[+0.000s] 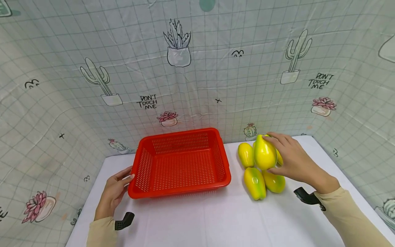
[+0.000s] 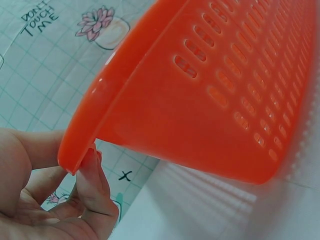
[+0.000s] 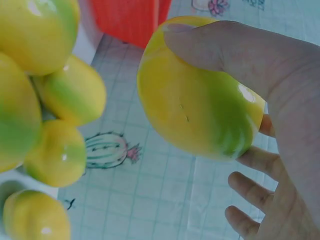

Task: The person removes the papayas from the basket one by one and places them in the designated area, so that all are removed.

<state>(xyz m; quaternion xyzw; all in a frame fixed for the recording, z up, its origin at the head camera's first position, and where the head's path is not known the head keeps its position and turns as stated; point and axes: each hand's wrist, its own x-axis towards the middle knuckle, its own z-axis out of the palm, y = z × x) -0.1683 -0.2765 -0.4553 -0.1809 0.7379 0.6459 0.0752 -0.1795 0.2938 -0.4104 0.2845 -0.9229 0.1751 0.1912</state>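
Observation:
My left hand (image 1: 113,190) is at the left side of a red plastic basket (image 1: 182,168). Thumb and fingers pinch its rim (image 2: 80,135), as the left wrist view shows. The basket has slotted walls and nothing inside. My right hand (image 1: 293,162) grips a glossy yellow-green papaya (image 1: 265,153), thumb on one side and fingers on the other, its narrow end upward in the head view. Held above the others, it partly hides those behind. Among the papayas below are one at the front (image 1: 254,184), one at its right (image 1: 274,181) and one at back left (image 1: 246,155).
A white-covered table (image 1: 197,219) carries the basket and fruit. A grid-patterned cloth (image 1: 203,79) with cactus drawings hangs behind and at both sides. The papaya cluster stands a short gap right of the basket.

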